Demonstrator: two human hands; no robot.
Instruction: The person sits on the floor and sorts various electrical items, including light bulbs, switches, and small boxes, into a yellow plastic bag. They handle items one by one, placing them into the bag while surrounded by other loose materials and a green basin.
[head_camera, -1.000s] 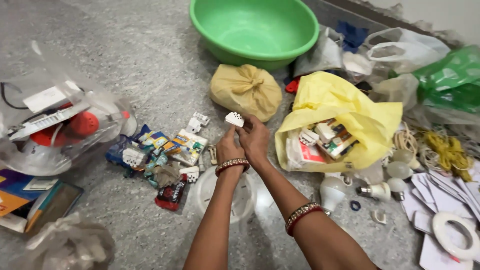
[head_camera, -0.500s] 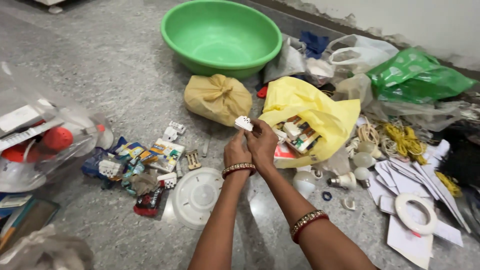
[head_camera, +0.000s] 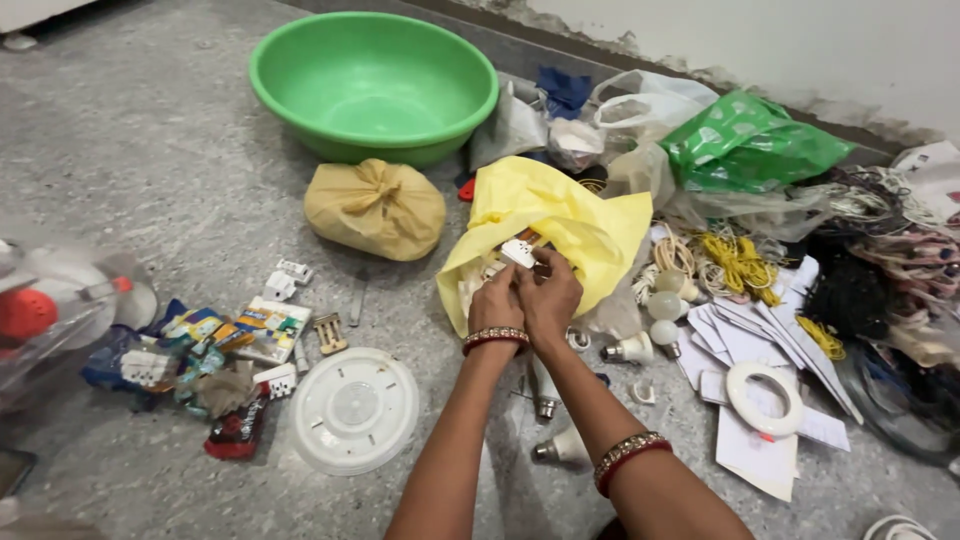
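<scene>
Left arm: reaches forward from the bottom, bare, with a bangle at the wrist.
Left hand (head_camera: 497, 298): fingers curled, tips pinched up together.
Right arm: comes in from the lower right, also with a bangle.
Right hand (head_camera: 550, 292): right beside the left, touching it, fingers pinched.

Both hands, the left hand (head_camera: 497, 300) and the right hand (head_camera: 549, 297), pinch a small white socket piece (head_camera: 518, 252) at the mouth of a yellow plastic bag (head_camera: 560, 215) lying on the grey floor (head_camera: 150, 150), near a green basin (head_camera: 372, 85).
</scene>
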